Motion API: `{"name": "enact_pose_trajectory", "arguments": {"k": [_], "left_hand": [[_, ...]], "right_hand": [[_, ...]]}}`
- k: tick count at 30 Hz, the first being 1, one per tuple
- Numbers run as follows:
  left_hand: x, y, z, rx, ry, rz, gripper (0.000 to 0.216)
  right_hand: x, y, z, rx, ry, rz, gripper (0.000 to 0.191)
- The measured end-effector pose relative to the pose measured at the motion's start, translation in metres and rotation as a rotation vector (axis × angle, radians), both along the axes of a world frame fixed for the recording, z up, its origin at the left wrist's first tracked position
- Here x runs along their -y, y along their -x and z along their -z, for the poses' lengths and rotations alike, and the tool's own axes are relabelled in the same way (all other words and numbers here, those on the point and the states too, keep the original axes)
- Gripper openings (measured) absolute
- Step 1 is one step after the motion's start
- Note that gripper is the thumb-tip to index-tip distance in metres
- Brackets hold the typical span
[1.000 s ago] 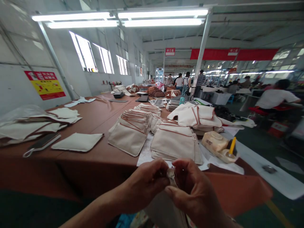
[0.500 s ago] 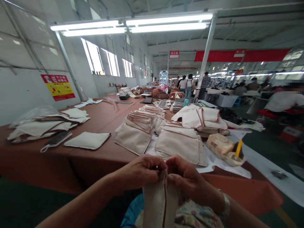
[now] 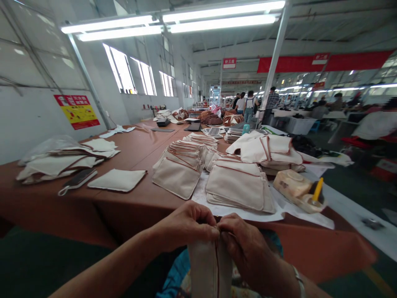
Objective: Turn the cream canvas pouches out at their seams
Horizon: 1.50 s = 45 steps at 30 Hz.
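Observation:
Both my hands meet low in the middle of the view, in front of the table edge. My left hand (image 3: 186,225) and my right hand (image 3: 245,244) are closed, pinching the top edge of a cream canvas pouch (image 3: 209,269) with a red-brown seam down its middle. The pouch hangs down over my lap. Just beyond my hands, on white paper, lies a stack of similar cream pouches (image 3: 238,186) with brown trim.
A long brown table (image 3: 130,207) carries more pouch stacks (image 3: 181,165), a single flat pouch (image 3: 118,180), a left-hand pile (image 3: 62,161) and a glue bottle with a yellow brush (image 3: 299,188). People stand and sit further back and to the right.
The camera has tilted a little, so the table sits slightly higher. My hands stayed together on the pouch top, the right hand's fingers curling lower over the seam.

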<state>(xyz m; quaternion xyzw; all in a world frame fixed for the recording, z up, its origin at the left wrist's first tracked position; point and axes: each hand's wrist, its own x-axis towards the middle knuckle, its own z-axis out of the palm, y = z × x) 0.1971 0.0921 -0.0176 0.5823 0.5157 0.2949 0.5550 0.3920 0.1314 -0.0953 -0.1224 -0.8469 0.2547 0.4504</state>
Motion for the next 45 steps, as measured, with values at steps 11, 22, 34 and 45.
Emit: {"name": "enact_pose_trajectory", "arguments": {"k": [11, 22, 34, 45], "left_hand": [[0.008, -0.001, 0.003, 0.15, 0.037, 0.034, 0.035], [0.012, -0.004, -0.002, 0.181, 0.12, 0.095, 0.033], [0.004, -0.014, 0.007, 0.227, 0.11, -0.093, 0.023], [0.004, -0.023, 0.011, 0.116, 0.054, -0.174, 0.015]], "right_hand": [[0.009, 0.002, -0.008, -0.04, -0.151, 0.039, 0.023], [-0.023, -0.006, -0.02, -0.056, 1.119, -0.632, 0.016], [-0.021, -0.005, -0.012, -0.029, 1.08, -0.453, 0.005], [-0.014, -0.01, -0.023, 0.061, 0.842, -0.309, 0.018]]}}
